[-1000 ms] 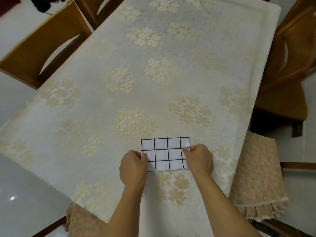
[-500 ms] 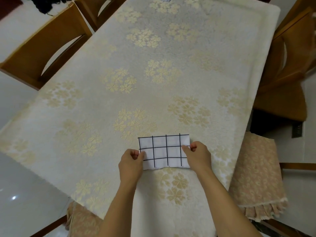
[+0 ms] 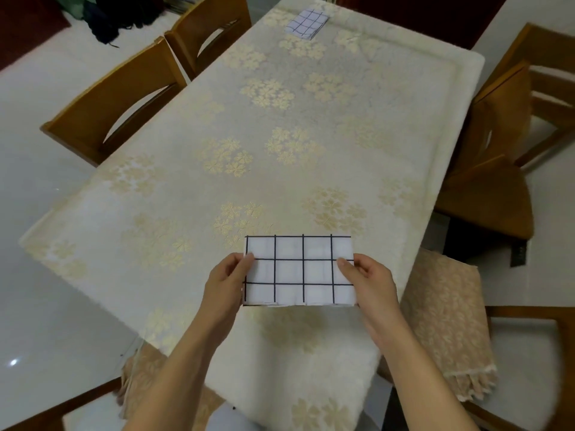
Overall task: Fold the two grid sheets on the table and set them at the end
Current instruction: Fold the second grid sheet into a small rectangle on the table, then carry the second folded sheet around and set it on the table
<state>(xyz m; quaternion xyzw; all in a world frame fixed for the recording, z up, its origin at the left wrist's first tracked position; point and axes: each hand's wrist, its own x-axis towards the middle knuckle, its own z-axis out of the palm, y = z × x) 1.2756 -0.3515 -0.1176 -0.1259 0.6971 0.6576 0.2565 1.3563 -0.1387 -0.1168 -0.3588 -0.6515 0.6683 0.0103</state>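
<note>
The worktop (image 3: 311,135) is filling most of the view, draped in a cream cloth with gold flower clusters, and wooden chairs (image 3: 115,101) are standing along both long sides. At its far end a folded sheet (image 3: 306,22) is lying flat, already placed.

The second sheet (image 3: 299,270) is sitting near the close end, folded into a compact rectangle with dark grid lines on white; whether it is resting on the cloth or raised just clear of it cannot be told. Stacked layer edges are showing along its near side, so it looks like thin, soft fabric: light, limp, and likely to spring open or slide apart if gripped on one layer only. Judging from that, the safest hold is at the two short ends, pinching through all the layers at once, or one flat hand beneath and one on top.

Both forearms are reaching forward from the bottom of the view, wrists fairly level. The left hand (image 3: 225,283) is closing on the sheet's left edge, thumb on top and fingers curled beneath. The right hand (image 3: 368,286) is mirroring it on the right edge, thumb (image 3: 343,263) pressing the upper face.
</note>
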